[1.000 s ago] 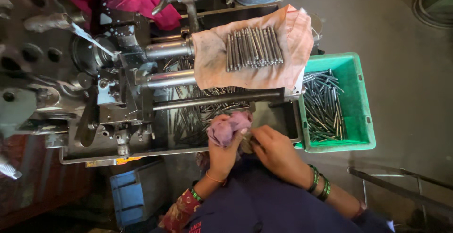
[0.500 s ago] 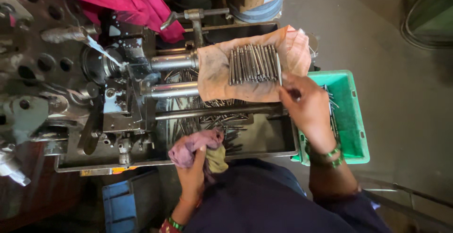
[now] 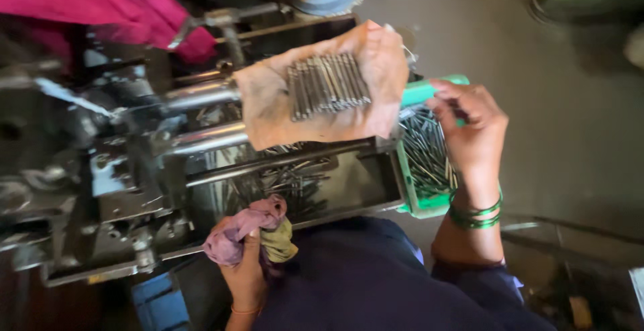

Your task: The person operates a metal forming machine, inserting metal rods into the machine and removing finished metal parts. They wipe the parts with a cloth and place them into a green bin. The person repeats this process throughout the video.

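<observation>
Metal pins [image 3: 424,150] lay loose in a green tray [image 3: 421,92], which stood at the right end of the grey machine [image 3: 121,170]. The right hand [image 3: 469,120] was over the far side of this tray, with the fingers curled narrow near the rim. Whether it held a pin between them I could not tell, because the fingers hid it. The step looked like picking pins from the tray; this is my judgement only. A next move would call for a fine pinch on thin, slippery pieces, and for laying them parallel.

A row of pins [image 3: 327,84] was already lined up on a pale cloth [image 3: 268,103], which was draped over the machine's rods, just to the left of the tray. The left hand [image 3: 245,270] was at the near edge of the machine, well apart from the tray, and it was closed around a crumpled pink rag [image 3: 241,227].
</observation>
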The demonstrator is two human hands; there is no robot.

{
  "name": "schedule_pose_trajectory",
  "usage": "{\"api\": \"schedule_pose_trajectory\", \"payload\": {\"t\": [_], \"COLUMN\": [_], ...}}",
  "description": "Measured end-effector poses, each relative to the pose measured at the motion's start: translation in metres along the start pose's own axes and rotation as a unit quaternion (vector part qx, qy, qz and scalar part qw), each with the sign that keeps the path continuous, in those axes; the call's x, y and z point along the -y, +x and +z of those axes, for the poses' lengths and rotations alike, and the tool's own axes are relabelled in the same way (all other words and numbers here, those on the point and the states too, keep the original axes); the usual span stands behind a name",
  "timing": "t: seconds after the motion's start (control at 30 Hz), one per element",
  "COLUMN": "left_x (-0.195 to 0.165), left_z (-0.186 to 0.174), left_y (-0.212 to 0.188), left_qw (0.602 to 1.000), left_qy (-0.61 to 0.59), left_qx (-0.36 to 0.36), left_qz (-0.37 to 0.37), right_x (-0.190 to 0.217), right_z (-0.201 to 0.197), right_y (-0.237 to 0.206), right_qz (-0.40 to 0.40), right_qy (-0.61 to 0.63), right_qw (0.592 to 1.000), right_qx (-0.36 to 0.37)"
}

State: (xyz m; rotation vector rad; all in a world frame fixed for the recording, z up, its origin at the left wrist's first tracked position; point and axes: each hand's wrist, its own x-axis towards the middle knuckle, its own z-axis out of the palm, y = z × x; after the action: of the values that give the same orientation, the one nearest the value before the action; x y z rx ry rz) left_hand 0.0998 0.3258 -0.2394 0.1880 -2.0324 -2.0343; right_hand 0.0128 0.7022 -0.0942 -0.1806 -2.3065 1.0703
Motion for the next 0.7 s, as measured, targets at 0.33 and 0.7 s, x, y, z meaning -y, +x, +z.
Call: {"api": "schedule_pose_trajectory", "payload": {"t": [0.33,0.7], "left_x": [0.012,0.015], "left_z": [0.009,0.017], "left_y": [0.004,-0.007], "left_qw": [0.997,0.997], "left_qy": [0.052,0.056], "left_qx": [0.052,0.042], "left_qz": [0.02,0.016], "right_x": [-0.142,-0.197], "right_z": [0.008,0.059], "right_y": [-0.015,-0.03], "right_qz": [0.156,0.147], "right_qy": [-0.195,-0.393], "right_qw": [0.958,0.871], "right_qx": [0.141,0.255]}}
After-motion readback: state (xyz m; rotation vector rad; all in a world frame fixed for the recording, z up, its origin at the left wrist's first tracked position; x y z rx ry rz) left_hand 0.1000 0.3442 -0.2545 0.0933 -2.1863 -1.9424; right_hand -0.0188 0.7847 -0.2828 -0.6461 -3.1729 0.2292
